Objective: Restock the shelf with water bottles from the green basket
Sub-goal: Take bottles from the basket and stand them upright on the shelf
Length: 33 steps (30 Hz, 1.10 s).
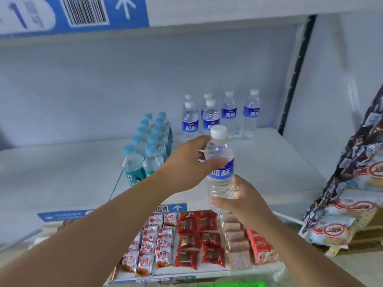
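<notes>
Water bottle (219,150) upright, held over shelf (279,162) front edge. Left hand (186,164) fingers curled round upper half; right hand (246,195) fingers wrap lower half. Matching bottles (228,112) stand near shelf back edge; blue-capped bottles (149,146) mid-shelf. Green basket (234,284) below.

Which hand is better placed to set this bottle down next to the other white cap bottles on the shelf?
Probably left. The left hand grips the bottle at its label, out over the shelf; the right hand only holds its base by the front edge.
</notes>
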Tool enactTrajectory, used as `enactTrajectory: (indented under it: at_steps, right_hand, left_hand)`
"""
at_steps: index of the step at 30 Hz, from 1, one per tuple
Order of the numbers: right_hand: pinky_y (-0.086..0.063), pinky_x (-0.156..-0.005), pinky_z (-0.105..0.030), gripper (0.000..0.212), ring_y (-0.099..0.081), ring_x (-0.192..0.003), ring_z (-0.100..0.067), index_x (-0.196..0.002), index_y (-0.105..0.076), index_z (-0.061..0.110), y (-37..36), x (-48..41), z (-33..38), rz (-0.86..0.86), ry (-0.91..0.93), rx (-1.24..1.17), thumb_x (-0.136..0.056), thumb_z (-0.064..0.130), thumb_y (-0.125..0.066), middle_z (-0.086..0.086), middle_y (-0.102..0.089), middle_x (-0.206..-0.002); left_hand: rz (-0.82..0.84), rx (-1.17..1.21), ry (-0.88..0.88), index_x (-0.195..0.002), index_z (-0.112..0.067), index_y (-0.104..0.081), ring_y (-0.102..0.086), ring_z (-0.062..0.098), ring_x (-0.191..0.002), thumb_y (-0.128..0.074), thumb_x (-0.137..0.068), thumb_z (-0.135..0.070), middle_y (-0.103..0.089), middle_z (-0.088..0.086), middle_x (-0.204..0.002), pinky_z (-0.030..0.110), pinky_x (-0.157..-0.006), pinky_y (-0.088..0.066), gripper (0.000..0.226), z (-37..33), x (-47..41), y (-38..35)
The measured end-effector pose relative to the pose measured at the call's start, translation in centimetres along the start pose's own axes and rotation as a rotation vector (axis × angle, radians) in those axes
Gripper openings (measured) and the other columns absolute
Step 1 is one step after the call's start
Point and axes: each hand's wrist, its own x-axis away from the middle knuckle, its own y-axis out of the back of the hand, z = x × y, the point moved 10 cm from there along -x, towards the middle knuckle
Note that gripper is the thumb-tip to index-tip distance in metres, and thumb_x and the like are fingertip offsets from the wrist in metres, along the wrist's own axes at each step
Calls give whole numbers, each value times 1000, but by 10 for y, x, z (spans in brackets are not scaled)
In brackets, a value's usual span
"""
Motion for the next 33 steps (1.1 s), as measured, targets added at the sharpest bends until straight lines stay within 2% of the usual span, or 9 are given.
enactTrajectory:
  at_steps: [4, 8, 10, 14, 16, 19, 23, 27, 33]
  right_hand:
    - [-53, -86, -29, 51, -68, -95, 1, -113, -62, 40, 28, -39, -22, -11, -15, 75, -68, 53, -80, 21, -72, -105]
    - [-55, -87, -33, 50, -69, -91, -2, -108, -65, 36, 52, -79, -48, -5, -44, 74, -63, 50, -82, 16, -74, -100]
    - [-57, -85, -33, 45, -71, -88, -3, -105, -67, 34, 60, -101, -60, 1, -64, 45, -65, 43, -85, 15, -75, -96]
    - [-55, -73, -29, 49, -72, -80, -5, -102, -69, 32, 70, -143, -82, -27, -94, 22, -59, 49, -83, 13, -76, -91]
    - [-57, -69, -29, 44, -71, -77, -6, -101, -70, 29, 75, -163, -89, -50, -115, 13, -62, 43, -86, 10, -76, -89]
    - [-56, -69, -30, 45, -71, -76, -9, -101, -69, 23, 83, -191, -96, -73, -134, -20, -63, 36, -90, 5, -76, -89]
    - [-58, -87, -36, 55, -71, -92, -14, -110, -67, 22, 87, -227, -97, -78, -106, 11, -63, 37, -91, 5, -75, -102]
    - [-52, -74, -27, 61, -68, -96, -14, -123, -61, 26, 85, -252, -94, -5, -85, 64, -70, 34, -89, 6, -71, -111]
    - [-57, -92, -40, 73, -69, -104, -16, -127, -60, 30, 83, -274, -97, 30, -74, 96, -61, 46, -87, 7, -72, -117]
  left_hand:
    - [-2, 22, 79, -138, -37, -53, -66, 3, -107, -73, -86, -50, -65, -18, -129, 31, -95, -57, 57, 3, -42, -19]
    - [-29, 0, 87, -134, -38, -53, -64, -5, -98, -71, -88, -49, -63, -22, -127, 12, -79, -51, 51, 0, -70, -36]
    - [-67, -37, 113, -135, -37, -54, -64, -2, -100, -68, -89, -51, -62, -22, -126, 14, -79, -50, 50, 7, -78, -41]
    - [-37, -95, 214, -120, -30, -66, -65, 1, -93, -68, -92, -41, -68, -18, -106, 19, -84, -52, 30, 31, -83, -56]
    - [13, -118, 229, -109, -30, -71, -65, -2, -85, -69, -92, -37, -71, -17, -96, 13, -82, -50, 19, 42, -85, -66]
    - [50, -94, 233, -104, -32, -72, -62, -10, -79, -70, -91, -35, -70, -18, -90, 3, -73, -44, 13, 52, -85, -78]
    - [117, -78, 220, -103, -37, -72, -63, -7, -87, -68, -90, -40, -71, -19, -91, 5, -75, -44, 14, 58, -74, -95]
    - [212, -119, 204, -108, -38, -70, -63, -8, -92, -64, -91, -44, -70, -25, -96, 11, -82, -49, 19, 61, -62, -108]
    - [265, -143, 164, -113, -38, -68, -63, -11, -94, -61, -92, -47, -69, -25, -100, 15, -86, -52, 25, 56, -55, -109]
